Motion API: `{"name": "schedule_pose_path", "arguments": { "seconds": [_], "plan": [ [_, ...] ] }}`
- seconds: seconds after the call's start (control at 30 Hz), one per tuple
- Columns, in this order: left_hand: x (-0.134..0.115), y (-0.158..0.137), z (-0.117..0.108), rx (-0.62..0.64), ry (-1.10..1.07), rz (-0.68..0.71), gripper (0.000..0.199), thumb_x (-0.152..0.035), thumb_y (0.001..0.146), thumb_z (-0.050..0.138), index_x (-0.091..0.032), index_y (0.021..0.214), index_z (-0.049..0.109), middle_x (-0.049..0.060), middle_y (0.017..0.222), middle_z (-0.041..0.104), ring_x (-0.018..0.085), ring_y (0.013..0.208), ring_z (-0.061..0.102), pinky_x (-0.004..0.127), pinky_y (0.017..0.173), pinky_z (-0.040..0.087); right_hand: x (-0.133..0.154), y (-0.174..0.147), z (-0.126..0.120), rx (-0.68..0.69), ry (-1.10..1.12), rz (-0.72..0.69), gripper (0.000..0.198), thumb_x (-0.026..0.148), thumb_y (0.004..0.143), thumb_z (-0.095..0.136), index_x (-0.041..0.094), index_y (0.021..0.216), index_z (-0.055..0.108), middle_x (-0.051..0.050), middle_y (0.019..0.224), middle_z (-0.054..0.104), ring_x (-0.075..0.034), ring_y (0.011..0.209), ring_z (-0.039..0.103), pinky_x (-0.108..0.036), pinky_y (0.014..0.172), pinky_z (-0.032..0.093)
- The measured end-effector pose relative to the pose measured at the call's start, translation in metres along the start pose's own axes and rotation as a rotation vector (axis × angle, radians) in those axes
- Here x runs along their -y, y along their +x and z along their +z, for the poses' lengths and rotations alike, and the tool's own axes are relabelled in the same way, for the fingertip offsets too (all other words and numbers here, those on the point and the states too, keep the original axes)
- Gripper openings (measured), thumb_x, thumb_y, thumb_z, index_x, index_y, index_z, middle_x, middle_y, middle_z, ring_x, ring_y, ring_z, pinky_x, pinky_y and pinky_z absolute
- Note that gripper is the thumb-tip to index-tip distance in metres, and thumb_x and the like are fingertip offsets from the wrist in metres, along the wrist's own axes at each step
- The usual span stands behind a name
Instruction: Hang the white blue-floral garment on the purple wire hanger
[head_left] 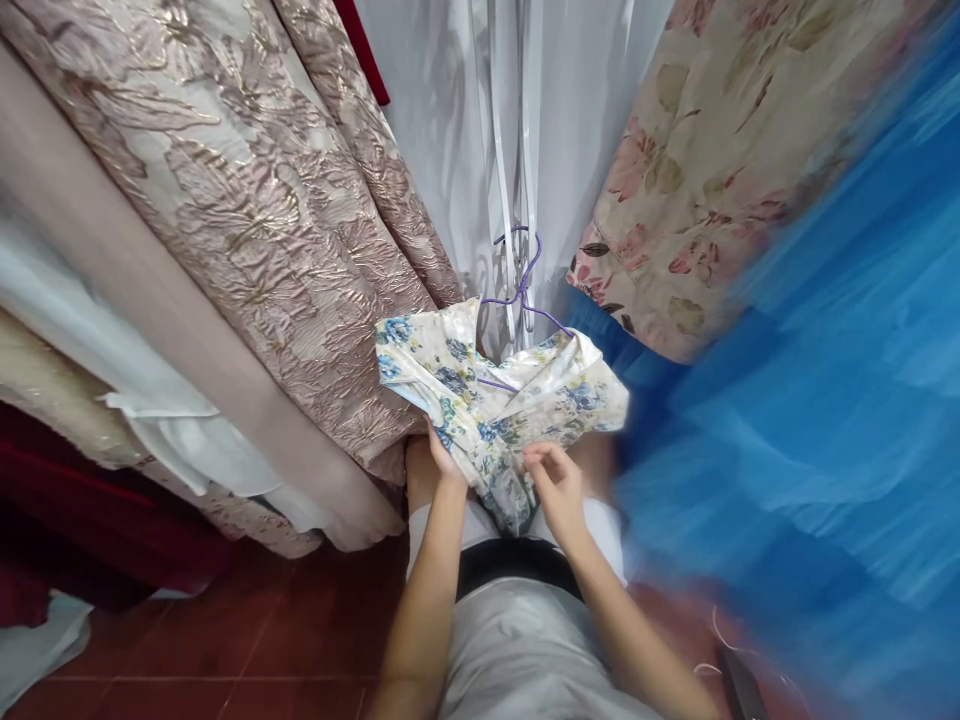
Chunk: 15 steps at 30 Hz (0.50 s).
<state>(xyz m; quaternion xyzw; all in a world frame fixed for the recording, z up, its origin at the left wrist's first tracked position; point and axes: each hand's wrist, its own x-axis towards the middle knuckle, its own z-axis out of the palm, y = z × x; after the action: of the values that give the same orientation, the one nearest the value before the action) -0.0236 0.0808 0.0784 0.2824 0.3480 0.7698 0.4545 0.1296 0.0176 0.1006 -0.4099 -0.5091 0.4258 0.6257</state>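
The cream garment (457, 380), printed with blue flowers and crossed at the neckline, is on a purple hanger (537, 260) before my thighs. My left hand (448, 462) grasps its left edge; my right hand (556, 482) bends its fingers at the near right front, whether pinching cloth I cannot tell.

Two hands (561, 487), two bare forearms (421, 590), one blue-flowered garment (484, 432), one purple hanger (523, 292) and one dark oblong object (739, 684) are being counted here.
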Motion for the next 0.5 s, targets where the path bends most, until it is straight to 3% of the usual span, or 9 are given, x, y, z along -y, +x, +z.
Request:
{"name": "schedule_pose_path", "arguments": {
  "seconds": [0.03,0.1,0.2,0.3,0.5],
  "plan": [
    [0.000,-0.001,-0.003,0.012,-0.026,-0.032,0.077,-0.080,0.089,0.046,-0.018,0.133,0.062,0.018,0.136,0.063,0.035,0.125,0.062,0.056,0.102,0.053,-0.005,0.006,0.002,0.007,-0.034,0.012,0.018,0.037,0.086,0.065,0.020,0.088,0.067,0.000,0.070,0.064,-0.016,0.065,0.058,-0.029,0.066,0.046],
    [0.003,-0.007,-0.010,0.020,-0.037,-0.084,0.079,-0.079,0.077,0.064,-0.021,0.130,0.064,0.015,0.134,0.066,0.037,0.130,0.059,0.053,0.108,0.050,-0.014,0.016,0.007,0.030,-0.103,0.036,0.023,0.040,0.085,0.066,0.019,0.094,0.068,0.001,0.068,0.062,-0.016,0.061,0.056,-0.028,0.063,0.045],
    [0.012,-0.019,-0.020,0.016,0.076,-0.089,0.069,-0.043,0.065,0.088,-0.023,0.128,0.066,0.008,0.130,0.070,0.034,0.133,0.058,0.046,0.115,0.045,-0.021,0.024,0.012,0.067,-0.200,0.084,0.031,0.046,0.085,0.067,0.018,0.097,0.068,0.004,0.060,0.059,-0.015,0.055,0.054,-0.027,0.059,0.042],
    [0.023,-0.026,-0.025,0.080,0.138,-0.158,0.058,-0.029,0.066,0.082,-0.023,0.122,0.069,0.005,0.125,0.072,0.032,0.132,0.058,0.045,0.117,0.043,-0.022,0.025,0.010,0.076,-0.327,0.092,0.033,0.051,0.086,0.065,0.018,0.087,0.069,0.004,0.055,0.057,-0.015,0.052,0.053,-0.027,0.057,0.039],
    [0.024,-0.032,-0.017,0.298,0.022,-0.376,0.042,-0.032,0.070,0.061,-0.015,0.105,0.073,0.010,0.109,0.076,0.034,0.119,0.066,0.049,0.108,0.051,-0.017,0.025,-0.003,0.085,-0.473,0.039,0.030,0.045,0.088,0.062,0.017,0.085,0.071,0.002,0.055,0.060,-0.016,0.053,0.056,-0.027,0.060,0.040]
  ]
}}
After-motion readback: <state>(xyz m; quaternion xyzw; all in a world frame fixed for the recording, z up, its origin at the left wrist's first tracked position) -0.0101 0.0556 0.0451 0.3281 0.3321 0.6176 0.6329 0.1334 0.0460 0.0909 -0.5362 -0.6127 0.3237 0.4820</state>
